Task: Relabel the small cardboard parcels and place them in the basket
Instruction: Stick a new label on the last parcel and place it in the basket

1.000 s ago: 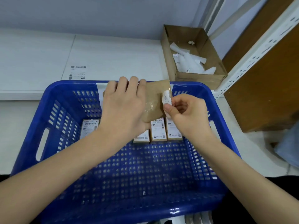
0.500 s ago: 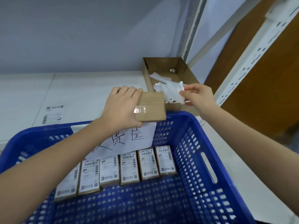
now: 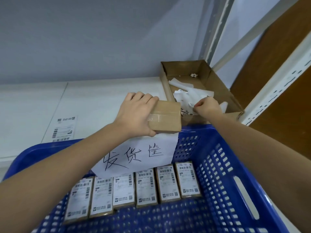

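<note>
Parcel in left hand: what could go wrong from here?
1. The parcel shows no label, only tape; dropped into the blue basket now, it would likely go unlabelled.
2. The left hand grips one end only, so it may slip.
3. The right hand is over the scrap box; the waste could stick to its fingers.

There was only the one view, from a wide-angle camera on the person's head, looking forward and down over a blue basket [image 3: 218, 165] close below. It faced the white shelf [image 3: 84, 101] and grey wall [image 3: 101, 39] beyond, both forearms reaching in from the bottom edge.
</note>
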### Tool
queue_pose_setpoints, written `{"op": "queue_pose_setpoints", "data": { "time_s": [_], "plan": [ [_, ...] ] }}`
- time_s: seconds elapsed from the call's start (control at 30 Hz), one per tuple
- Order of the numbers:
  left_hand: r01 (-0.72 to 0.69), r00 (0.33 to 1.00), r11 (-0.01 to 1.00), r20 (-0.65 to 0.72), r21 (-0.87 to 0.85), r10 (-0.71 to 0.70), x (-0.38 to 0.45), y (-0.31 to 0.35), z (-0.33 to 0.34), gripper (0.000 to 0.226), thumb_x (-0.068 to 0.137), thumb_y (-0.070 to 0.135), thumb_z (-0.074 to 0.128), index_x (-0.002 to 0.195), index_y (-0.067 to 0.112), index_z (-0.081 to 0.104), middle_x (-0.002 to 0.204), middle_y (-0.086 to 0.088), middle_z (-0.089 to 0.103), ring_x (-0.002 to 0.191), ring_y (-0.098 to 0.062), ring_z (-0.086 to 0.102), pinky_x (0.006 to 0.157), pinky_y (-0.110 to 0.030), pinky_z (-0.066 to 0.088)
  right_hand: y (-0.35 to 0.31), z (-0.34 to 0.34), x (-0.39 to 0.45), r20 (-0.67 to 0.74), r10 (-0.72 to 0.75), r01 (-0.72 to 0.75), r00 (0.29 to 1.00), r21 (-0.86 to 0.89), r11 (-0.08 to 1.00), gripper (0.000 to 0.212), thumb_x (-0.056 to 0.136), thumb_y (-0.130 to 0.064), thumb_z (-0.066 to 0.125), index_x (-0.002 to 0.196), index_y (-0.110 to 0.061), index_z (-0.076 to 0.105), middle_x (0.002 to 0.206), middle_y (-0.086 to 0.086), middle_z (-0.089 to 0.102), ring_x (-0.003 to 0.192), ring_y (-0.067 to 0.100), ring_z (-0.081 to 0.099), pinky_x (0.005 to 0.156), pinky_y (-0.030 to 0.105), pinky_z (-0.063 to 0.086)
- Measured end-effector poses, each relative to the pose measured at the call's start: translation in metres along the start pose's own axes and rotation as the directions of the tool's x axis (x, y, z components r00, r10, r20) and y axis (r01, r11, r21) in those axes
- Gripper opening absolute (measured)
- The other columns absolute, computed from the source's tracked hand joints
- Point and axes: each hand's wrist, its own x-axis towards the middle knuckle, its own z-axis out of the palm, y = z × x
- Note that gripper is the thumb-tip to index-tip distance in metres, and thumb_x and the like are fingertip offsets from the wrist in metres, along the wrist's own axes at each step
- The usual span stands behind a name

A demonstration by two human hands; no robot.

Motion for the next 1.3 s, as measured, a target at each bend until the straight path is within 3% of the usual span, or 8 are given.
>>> {"op": "queue_pose_setpoints", "data": {
  "time_s": [0.13, 0.27, 0.37, 0.53, 0.67, 0.87, 1.07, 1.3],
  "plan": [
    [0.015, 1.000, 1.000, 0.002, -0.007, -0.015, -0.003, -0.006, -0.002, 0.099, 0.056, 0.060, 0.075, 0.139, 0.018, 0.041, 0.130, 0.002, 0.051, 0.119, -0.023, 0.043, 0.101, -0.033, 0.021, -0.005, -0.006, -0.009, -0.084, -0.077, 0.072, 0.993, -0.062, 0.995, 0.022, 0.091, -0.024, 0.062, 0.111, -0.015, 0.066, 0.110, 0.001, 0.065, 0.101, 0.020, 0.060, 0.080, 0.028, 0.044],
    [0.022, 1.000, 1.000, -0.007, -0.014, -0.022, -0.010, -0.012, -0.009, 0.097, 0.055, 0.058, 0.076, 0.138, 0.020, 0.043, 0.130, 0.003, 0.051, 0.120, -0.023, 0.041, 0.101, -0.032, 0.019, -0.036, -0.021, -0.043, -0.153, -0.508, 0.526, 0.847, 0.118, 0.842, 0.035, 0.091, -0.031, 0.061, 0.124, -0.020, 0.059, 0.118, -0.002, 0.061, 0.102, 0.012, 0.055, 0.089, 0.034, 0.049],
    [0.023, 1.000, 1.000, 0.019, -0.009, -0.023, -0.016, -0.018, -0.012, 0.099, 0.054, 0.058, 0.077, 0.138, 0.019, 0.043, 0.129, 0.004, 0.052, 0.121, -0.023, 0.040, 0.101, -0.031, 0.017, -0.066, -0.030, -0.086, 0.054, -0.749, 0.749, 0.661, 0.030, 0.662, 0.063, 0.084, -0.044, 0.067, 0.138, -0.020, 0.045, 0.131, -0.002, 0.051, 0.120, 0.012, 0.045, 0.101, 0.027, 0.037],
    [0.081, 0.996, 0.996, 0.042, -0.040, -0.079, -0.033, -0.024, -0.017, 0.101, 0.053, 0.058, 0.078, 0.138, 0.017, 0.043, 0.128, 0.003, 0.053, 0.120, -0.023, 0.042, 0.099, -0.032, 0.022, -0.088, -0.011, -0.129, 0.341, -0.809, 0.871, 0.479, -0.296, 0.392, 0.109, 0.068, -0.066, 0.069, 0.148, -0.008, 0.023, 0.147, 0.007, 0.033, 0.132, 0.020, 0.032, 0.108, 0.032, 0.030],
    [0.099, 0.994, 0.994, 0.042, -0.051, -0.097, -0.048, -0.028, -0.021, 0.101, 0.053, 0.058, 0.078, 0.138, 0.014, 0.043, 0.126, 0.000, 0.054, 0.118, -0.023, 0.043, 0.100, -0.032, 0.023, -0.098, 0.012, -0.139, 0.307, -0.835, 0.872, 0.456, -0.343, 0.349, 0.104, 0.070, -0.057, 0.073, 0.145, 0.000, 0.027, 0.138, 0.014, 0.044, 0.121, 0.029, 0.045, 0.100, 0.038, 0.040],
    [0.389, 0.884, 0.917, 0.245, 0.091, -0.399, -0.078, -0.077, -0.026, 0.132, 0.061, 0.058, 0.080, 0.151, 0.009, -0.003, 0.154, -0.013, 0.016, 0.145, -0.027, 0.009, 0.116, -0.039, 0.009, -0.130, 0.035, -0.146, 0.294, -0.819, 0.811, 0.492, -0.498, 0.308, 0.092, 0.071, -0.062, 0.064, 0.144, -0.016, 0.030, 0.122, 0.009, 0.047, 0.109, 0.027, 0.047, 0.088, 0.038, 0.039],
    [0.773, 0.570, 0.633, 0.390, 0.046, -0.723, -0.115, -0.171, 0.000, 0.075, 0.078, 0.043, 0.075, 0.131, 0.003, 0.040, 0.125, -0.015, 0.046, 0.115, -0.032, 0.048, 0.088, -0.040, 0.044, -0.183, 0.079, -0.151, 0.205, -0.755, 0.729, 0.623, -0.503, 0.465, 0.081, 0.073, -0.064, 0.060, 0.137, -0.020, 0.036, 0.117, 0.010, 0.045, 0.108, 0.028, 0.045, 0.086, 0.036, 0.037],
    [0.893, 0.430, 0.435, 0.501, -0.115, -0.751, -0.128, -0.222, 0.054, 0.043, 0.078, 0.035, 0.076, 0.101, 0.006, 0.052, 0.073, 0.000, 0.048, 0.083, -0.024, 0.053, 0.071, -0.031, 0.043, -0.233, 0.137, -0.144, 0.224, -0.725, 0.694, 0.651, -0.563, 0.449, 0.073, 0.077, -0.064, 0.055, 0.129, -0.015, 0.041, 0.116, 0.011, 0.046, 0.105, 0.029, 0.047, 0.078, 0.036, 0.034]
  ]
}}
